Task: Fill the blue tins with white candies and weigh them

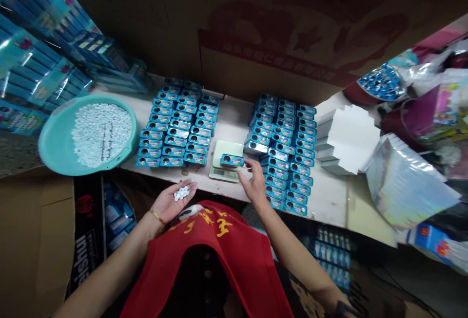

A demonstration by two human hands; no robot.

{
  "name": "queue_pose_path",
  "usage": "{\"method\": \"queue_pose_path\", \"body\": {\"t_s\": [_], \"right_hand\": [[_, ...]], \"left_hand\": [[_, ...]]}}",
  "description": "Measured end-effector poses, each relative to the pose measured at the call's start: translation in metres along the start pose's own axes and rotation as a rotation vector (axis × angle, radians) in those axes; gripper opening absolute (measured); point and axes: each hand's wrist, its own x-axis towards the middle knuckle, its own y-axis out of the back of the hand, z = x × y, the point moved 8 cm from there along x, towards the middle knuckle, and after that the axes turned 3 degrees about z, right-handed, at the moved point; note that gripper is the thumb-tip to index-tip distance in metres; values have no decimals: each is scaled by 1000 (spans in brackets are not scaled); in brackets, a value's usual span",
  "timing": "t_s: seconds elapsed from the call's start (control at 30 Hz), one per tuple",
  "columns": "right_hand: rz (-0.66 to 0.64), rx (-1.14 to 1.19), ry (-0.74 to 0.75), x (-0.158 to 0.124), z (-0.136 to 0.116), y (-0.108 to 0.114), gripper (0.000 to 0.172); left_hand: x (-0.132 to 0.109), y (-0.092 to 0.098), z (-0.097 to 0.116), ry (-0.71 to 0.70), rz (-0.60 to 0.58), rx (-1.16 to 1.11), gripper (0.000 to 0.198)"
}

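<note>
My left hand [174, 201] is cupped palm up in front of the table edge, with a small heap of white candies [182, 193] lying in it. A small blue tin [232, 160] rests on the pale kitchen scale [220, 150], its dark round opening facing up. My right hand [253, 180] is at the scale's right side, thumb and forefinger apart, with fingertips at the tin's right end; whether they touch it I cannot tell. Rows of similar blue tins stand left [178, 133] and right [283, 142] of the scale.
A turquoise basin [54, 138] of white pellets stands at the left table edge. Behind the table [234, 113] rises a large cardboard box [256, 60]. White folded cartons [353, 138] and silvery sheets [405, 181] lie right. Wrapped blue packs [32, 60] are stacked far left.
</note>
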Motion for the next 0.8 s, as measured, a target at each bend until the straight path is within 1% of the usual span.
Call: {"method": "queue_pose_path", "body": {"t_s": [0.03,0.07,0.1,0.13,0.17,0.2,0.27,0.3,0.37,0.4,0.47,0.53,0.63,0.8], "right_hand": [[-52,-8,72,-4,-20,-4,31],[-136,-17,142,-9,-38,-11,28],[-193,-31,193,-13,-50,-17,28],[-206,-52,215,-14,-55,-19,29],[-164,-83,206,-12,-52,-17,30],[-83,-117,172,-8,-43,-12,33],[59,-165,83,2,-12,1,41],[61,-168,52,7,4,2,46],[-19,-136,14,14,32,-4,54],[-62,-109,-2,16,42,-8,57],[-106,-62,-36,17,55,-14,60],[-121,-28,-64,15,61,-18,60],[-135,8,-92,12,63,-24,55],[-153,51,-131,16,69,-31,50]], "left_hand": [[1,-6,-2,15,-18,13,20],[2,-12,-5,28,-35,28,20],[3,-17,-7,35,-50,43,20],[4,-23,-8,38,-62,56,20],[4,-28,-9,39,-72,66,19],[5,-32,-9,41,-81,74,19],[6,-37,-10,49,-89,85,19],[7,-38,-9,52,-89,87,19],[8,-37,-6,43,-86,82,19],[8,-36,-4,35,-86,76,19],[9,-34,0,15,-84,63,19],[11,-30,2,4,-72,53,19],[12,-25,3,1,-48,44,19],[14,-22,2,3,-37,39,18]]}}
